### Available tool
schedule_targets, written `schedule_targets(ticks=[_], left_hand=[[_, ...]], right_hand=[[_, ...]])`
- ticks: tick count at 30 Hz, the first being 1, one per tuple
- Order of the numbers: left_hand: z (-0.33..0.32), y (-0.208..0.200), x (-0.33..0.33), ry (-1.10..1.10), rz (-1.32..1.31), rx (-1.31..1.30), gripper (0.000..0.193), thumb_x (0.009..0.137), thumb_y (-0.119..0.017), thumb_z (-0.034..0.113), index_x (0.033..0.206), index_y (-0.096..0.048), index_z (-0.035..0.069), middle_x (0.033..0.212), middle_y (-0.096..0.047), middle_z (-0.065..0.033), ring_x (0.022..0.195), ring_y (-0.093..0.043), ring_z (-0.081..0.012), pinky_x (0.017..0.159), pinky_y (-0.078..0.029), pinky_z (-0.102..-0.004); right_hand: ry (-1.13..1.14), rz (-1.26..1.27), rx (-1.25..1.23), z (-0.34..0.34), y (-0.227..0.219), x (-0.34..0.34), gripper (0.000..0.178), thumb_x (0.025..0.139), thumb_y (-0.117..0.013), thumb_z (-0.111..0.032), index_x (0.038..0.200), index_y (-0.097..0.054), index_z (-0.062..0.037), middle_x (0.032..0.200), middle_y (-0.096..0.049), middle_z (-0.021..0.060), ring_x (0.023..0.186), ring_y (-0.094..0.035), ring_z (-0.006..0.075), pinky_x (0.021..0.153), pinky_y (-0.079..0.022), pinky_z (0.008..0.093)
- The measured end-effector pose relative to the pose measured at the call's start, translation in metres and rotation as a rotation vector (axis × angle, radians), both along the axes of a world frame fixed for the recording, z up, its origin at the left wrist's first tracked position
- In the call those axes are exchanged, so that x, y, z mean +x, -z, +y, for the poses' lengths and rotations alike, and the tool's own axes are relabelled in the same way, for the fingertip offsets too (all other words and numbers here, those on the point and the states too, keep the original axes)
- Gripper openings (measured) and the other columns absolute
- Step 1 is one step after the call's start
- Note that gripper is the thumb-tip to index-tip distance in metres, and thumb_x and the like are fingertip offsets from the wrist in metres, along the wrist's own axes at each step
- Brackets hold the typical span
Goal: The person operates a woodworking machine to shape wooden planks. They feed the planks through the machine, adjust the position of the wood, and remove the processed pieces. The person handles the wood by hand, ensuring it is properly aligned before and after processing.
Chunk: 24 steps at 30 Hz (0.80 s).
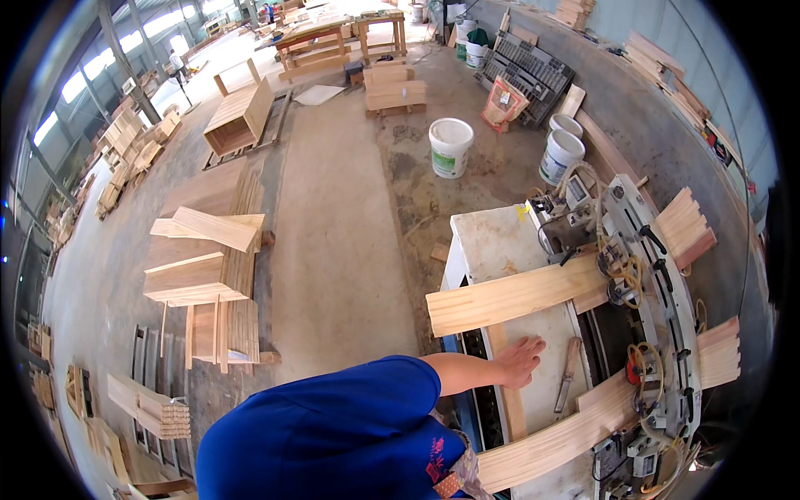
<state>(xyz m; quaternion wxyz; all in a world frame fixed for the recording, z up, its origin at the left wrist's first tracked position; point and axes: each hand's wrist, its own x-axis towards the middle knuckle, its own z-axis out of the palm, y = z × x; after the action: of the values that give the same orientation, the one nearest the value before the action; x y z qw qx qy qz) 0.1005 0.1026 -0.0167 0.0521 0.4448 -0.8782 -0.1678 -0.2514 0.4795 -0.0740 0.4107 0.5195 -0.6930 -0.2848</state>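
Note:
My left hand (518, 363) reaches out from a blue sleeve over the pale worktop of a machine (546, 329). Its fingers are somewhat spread and I see nothing in them. Under the wrist runs a narrow wooden strip (513, 410). A knife (568, 375) with a wooden handle lies just right of the hand. Beyond the hand, a wooden board (500, 300) lies across the worktop, its right end under the machine's clamp frame (667, 292). A second board (546, 442) lies across it on the near side. My right hand is not visible.
Boards with notched ends (686, 225) stick out behind the machine. A white bucket (451, 148) stands on the floor ahead, with more buckets (561, 157) by the wall. Stacked wooden panels (204, 279) and a wooden box (240, 117) stand to the left.

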Motion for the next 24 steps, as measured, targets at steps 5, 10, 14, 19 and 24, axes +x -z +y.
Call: schedule_targets(ticks=[5, 10, 14, 19, 24], left_hand=[[-0.002, -0.005, -0.002, 0.008, 0.008, 0.022, 0.046, 0.085, -0.052, 0.031, 0.113, -0.061, -0.004, 0.147, -0.031, -0.0193, 0.140, -0.020, -0.0316, 0.111, -0.021, -0.0451], [0.001, 0.006, 0.003, -0.026, 0.003, -0.033, 0.045, 0.085, -0.053, 0.031, 0.113, -0.062, -0.004, 0.146, -0.032, -0.0184, 0.140, -0.021, -0.0314, 0.112, -0.021, -0.0444], [0.001, -0.003, 0.002, -0.016, 0.013, -0.018, 0.045, 0.084, -0.053, 0.030, 0.112, -0.062, -0.004, 0.145, -0.033, -0.0183, 0.139, -0.021, -0.0313, 0.112, -0.021, -0.0440], [0.001, 0.007, 0.002, -0.033, 0.059, -0.038, 0.041, 0.082, -0.055, 0.027, 0.106, -0.063, -0.005, 0.143, -0.035, -0.0195, 0.139, -0.022, -0.0319, 0.112, -0.022, -0.0442], [0.002, 0.008, 0.004, -0.047, 0.075, -0.072, 0.039, 0.081, -0.056, 0.026, 0.103, -0.064, -0.005, 0.142, -0.036, -0.0197, 0.138, -0.023, -0.0320, 0.111, -0.024, -0.0434]], right_hand=[[0.127, -0.163, 0.025, 0.023, 0.043, -0.033, 0.038, 0.096, -0.032, -0.012, 0.121, -0.054, 0.0086, 0.110, -0.052, 0.0448, 0.102, -0.054, 0.0588, 0.086, -0.044, 0.0695], [-0.056, -0.045, 0.052, -0.001, -0.017, 0.010, 0.040, 0.098, -0.028, -0.013, 0.122, -0.054, 0.0079, 0.112, -0.050, 0.0458, 0.105, -0.052, 0.0597, 0.088, -0.043, 0.0691], [0.047, -0.054, -0.015, 0.011, 0.016, -0.014, 0.041, 0.098, -0.028, -0.014, 0.124, -0.052, 0.0075, 0.114, -0.049, 0.0461, 0.106, -0.051, 0.0598, 0.089, -0.043, 0.0694], [0.050, -0.070, -0.065, 0.011, 0.033, -0.022, 0.041, 0.098, -0.028, -0.015, 0.125, -0.051, 0.0067, 0.114, -0.049, 0.0461, 0.106, -0.051, 0.0598, 0.088, -0.043, 0.0697], [0.027, -0.077, -0.085, 0.013, 0.037, -0.030, 0.041, 0.098, -0.029, -0.016, 0.126, -0.051, 0.0059, 0.113, -0.049, 0.0460, 0.105, -0.052, 0.0598, 0.088, -0.043, 0.0699]])
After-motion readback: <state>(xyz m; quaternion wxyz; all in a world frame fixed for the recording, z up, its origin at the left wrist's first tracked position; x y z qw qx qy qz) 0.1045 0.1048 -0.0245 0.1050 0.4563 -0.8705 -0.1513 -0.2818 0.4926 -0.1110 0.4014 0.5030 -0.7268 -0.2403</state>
